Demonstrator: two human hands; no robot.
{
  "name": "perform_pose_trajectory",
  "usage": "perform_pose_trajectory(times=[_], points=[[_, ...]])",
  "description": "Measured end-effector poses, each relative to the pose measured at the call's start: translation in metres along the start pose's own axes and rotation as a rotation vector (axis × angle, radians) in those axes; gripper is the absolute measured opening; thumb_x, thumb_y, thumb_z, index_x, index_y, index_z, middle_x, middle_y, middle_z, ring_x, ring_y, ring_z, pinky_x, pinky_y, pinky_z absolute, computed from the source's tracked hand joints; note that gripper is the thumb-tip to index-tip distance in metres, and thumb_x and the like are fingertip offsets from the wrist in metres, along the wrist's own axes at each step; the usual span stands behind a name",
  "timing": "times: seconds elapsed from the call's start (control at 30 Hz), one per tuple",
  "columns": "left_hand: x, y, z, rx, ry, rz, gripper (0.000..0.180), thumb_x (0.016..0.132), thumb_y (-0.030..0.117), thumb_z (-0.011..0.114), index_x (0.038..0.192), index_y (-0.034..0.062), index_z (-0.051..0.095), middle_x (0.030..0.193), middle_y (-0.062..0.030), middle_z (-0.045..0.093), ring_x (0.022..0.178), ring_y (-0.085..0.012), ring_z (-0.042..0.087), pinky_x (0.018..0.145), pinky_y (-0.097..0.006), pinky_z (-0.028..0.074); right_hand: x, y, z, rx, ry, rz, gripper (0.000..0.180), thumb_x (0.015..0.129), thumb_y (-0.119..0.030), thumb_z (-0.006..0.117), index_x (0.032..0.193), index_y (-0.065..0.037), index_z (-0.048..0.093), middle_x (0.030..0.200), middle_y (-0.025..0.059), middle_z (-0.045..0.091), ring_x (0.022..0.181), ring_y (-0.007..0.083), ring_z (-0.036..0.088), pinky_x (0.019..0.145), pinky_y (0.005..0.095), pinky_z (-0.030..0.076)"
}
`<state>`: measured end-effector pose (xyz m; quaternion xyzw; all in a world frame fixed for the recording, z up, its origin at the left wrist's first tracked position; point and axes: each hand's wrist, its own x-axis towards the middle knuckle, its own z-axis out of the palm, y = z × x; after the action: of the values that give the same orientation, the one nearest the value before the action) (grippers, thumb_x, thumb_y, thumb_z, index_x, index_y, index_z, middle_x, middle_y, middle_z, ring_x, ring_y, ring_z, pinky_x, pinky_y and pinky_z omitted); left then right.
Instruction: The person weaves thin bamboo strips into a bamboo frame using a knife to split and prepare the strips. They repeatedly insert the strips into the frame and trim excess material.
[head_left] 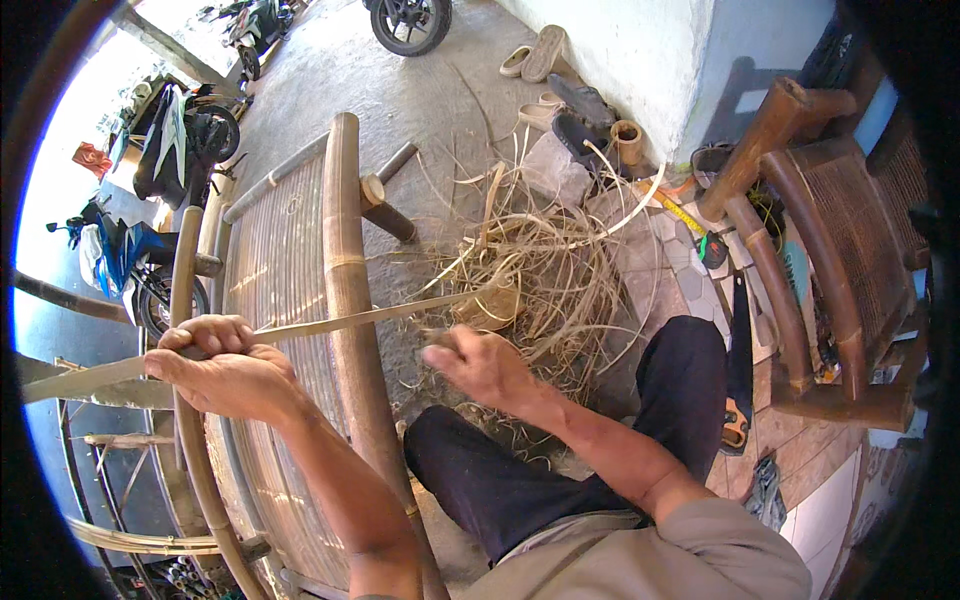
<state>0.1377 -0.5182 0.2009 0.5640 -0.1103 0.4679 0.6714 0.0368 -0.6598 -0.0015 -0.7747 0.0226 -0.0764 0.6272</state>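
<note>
A long, flat bamboo strip (370, 316) runs from the left edge across a bamboo bench to the heap of shavings. My left hand (225, 368) is closed around it over the bench's left side, fingers curled and thumb pointing left. Just right of the bench, below the strip, my right hand (482, 368) is closed in a fist. Something small may show at its fingertips, but blur hides what it is. The bench (346, 190) has a thick bamboo rail and a slatted top. Beyond my right hand lies a tangled heap of bamboo shavings (570, 275).
On the tiles at the right are a tape measure (713, 249) and a long dark blade with an orange handle (737, 425). A brown bamboo chair (850, 260) stands beyond them. Sandals (545, 55) lie by the wall, and motorbikes (175, 140) are parked at the far left.
</note>
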Motion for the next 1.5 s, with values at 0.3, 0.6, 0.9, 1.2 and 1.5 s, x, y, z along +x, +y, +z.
perform_pose_trajectory(times=[0.3,0.6,0.9,1.2,1.5], points=[[-0.01,0.014,0.001,-0.042,-0.052,-0.005,0.06,0.103,0.067,0.041,0.074,0.0177,0.024,0.061,0.0033,0.021,0.05,-0.0081,0.019,0.041,-0.024,0.015,0.008,-0.048,0.032,-0.002,-0.017,-0.097,0.042,0.099,-0.044,0.065,0.094,-0.002,0.059,0.07,0.0238,0.065,0.074,0.0459,0.069,0.062,0.0519,0.055],[-0.009,0.013,0.004,0.04,0.045,-0.036,0.058,0.104,0.065,0.04,0.073,0.0184,0.025,0.062,0.0035,0.021,0.05,-0.0075,0.021,0.042,-0.024,0.017,0.004,-0.025,0.017,-0.226,0.027,0.054,0.049,0.099,-0.049,0.062,0.088,-0.001,0.059,0.069,0.0251,0.065,0.07,0.0446,0.07,0.061,0.0497,0.055],[-0.003,0.01,0.007,0.065,0.063,-0.034,0.059,0.106,0.063,0.037,0.072,0.0178,0.022,0.061,0.0028,0.019,0.051,-0.0089,0.018,0.043,-0.025,0.016,0.013,0.054,0.013,-0.341,0.027,0.084,0.055,0.099,-0.054,0.059,0.087,0.0,0.057,0.068,0.0266,0.064,0.064,0.0465,0.067,0.059,0.0527,0.054],[0.012,-0.004,-0.006,0.113,0.136,-0.039,0.059,0.106,0.063,0.04,0.072,0.0186,0.022,0.06,0.0032,0.023,0.05,-0.0091,0.019,0.043,-0.026,0.018,0.014,0.104,0.024,-0.326,-0.07,0.194,0.061,0.097,-0.061,0.057,0.09,0.0,0.057,0.078,0.0292,0.067,0.073,0.0503,0.067,0.071,0.0541,0.054],[0.015,-0.009,-0.013,0.15,0.092,-0.002,0.059,0.106,0.063,0.04,0.071,0.0188,0.023,0.06,0.0025,0.023,0.05,-0.0084,0.021,0.044,-0.025,0.018,0.023,0.121,0.009,-0.371,0.028,0.27,0.06,0.098,-0.057,0.056,0.093,0.003,0.063,0.081,0.0295,0.069,0.082,0.0471,0.071,0.072,0.0539,0.056]])
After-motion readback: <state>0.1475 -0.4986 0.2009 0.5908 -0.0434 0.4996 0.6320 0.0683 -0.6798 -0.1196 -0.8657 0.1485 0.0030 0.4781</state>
